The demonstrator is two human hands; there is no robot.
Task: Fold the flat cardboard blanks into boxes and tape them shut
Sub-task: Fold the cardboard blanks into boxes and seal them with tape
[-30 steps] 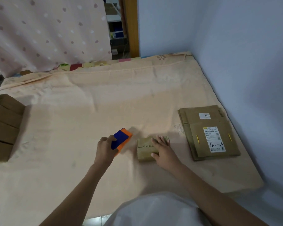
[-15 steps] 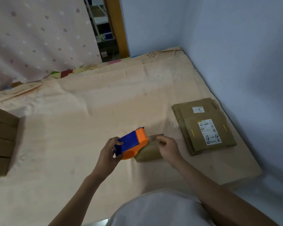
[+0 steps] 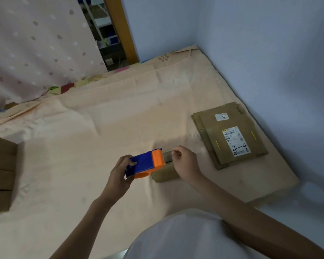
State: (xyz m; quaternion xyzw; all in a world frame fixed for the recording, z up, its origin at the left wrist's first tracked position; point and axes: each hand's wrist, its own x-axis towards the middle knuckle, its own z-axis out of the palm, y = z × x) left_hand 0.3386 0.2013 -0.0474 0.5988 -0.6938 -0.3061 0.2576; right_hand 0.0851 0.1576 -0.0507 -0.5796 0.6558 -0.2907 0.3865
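A small folded cardboard box (image 3: 165, 173) lies on the peach bedsheet near the middle. My left hand (image 3: 120, 171) grips a blue and orange tape dispenser (image 3: 146, 163) held just above the box's left end. My right hand (image 3: 184, 164) hovers over the box with thumb and forefinger pinched together at the dispenser's cutting edge, seemingly on the tape end; the tape itself is too faint to see. A stack of flat cardboard blanks (image 3: 230, 135) with a white label marked "4-4" lies to the right, by the wall.
Finished brown boxes (image 3: 1, 172) are stacked at the left edge. The blue wall (image 3: 269, 62) borders the bed (image 3: 101, 118) on the right and back. A dotted curtain (image 3: 36, 43) hangs at the back left beside a wooden door frame (image 3: 122, 30).
My left hand lifted the dispenser from the sheet and swung it over the box's left end. My right hand left the box top and pinched at the dispenser's edge.
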